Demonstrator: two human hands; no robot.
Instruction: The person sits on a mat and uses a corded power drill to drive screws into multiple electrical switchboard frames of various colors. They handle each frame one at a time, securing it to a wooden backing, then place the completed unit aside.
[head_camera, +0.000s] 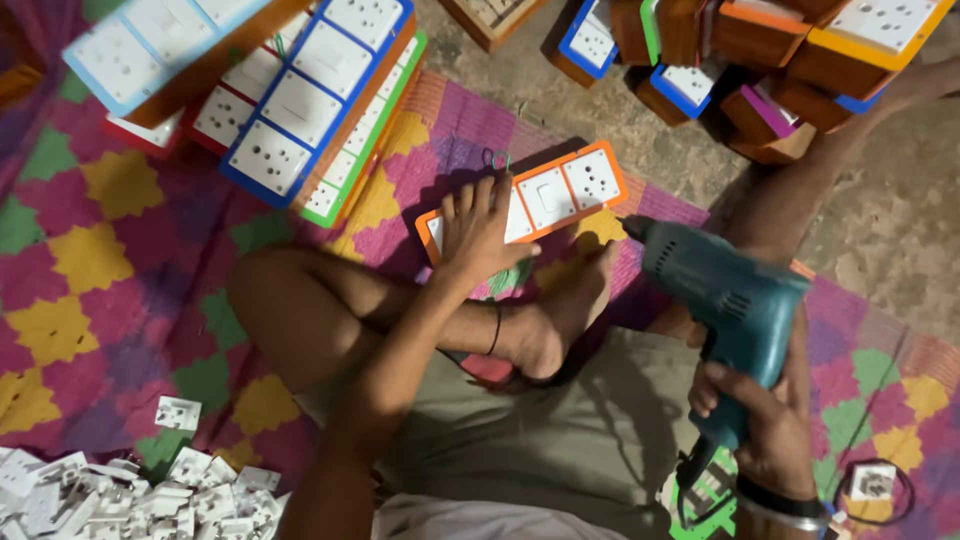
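My left hand (478, 232) lies flat, fingers spread, on the left end of an orange-framed switchboard (560, 190) with white switch and socket plates. The board rests on a colourful patterned mat (110, 260) in front of my crossed legs, and my foot (560, 310) sits just below it. My right hand (765, 420) grips the handle of a teal electric drill (725, 300). The drill's tip points up and left, close to the board's right end but apart from it.
Stacked switchboards with blue, green and red frames (300, 110) lie at the upper left. More wooden boxed boards (780, 60) are piled at the upper right on the concrete floor. A heap of white plastic switch parts (130, 490) sits at the lower left.
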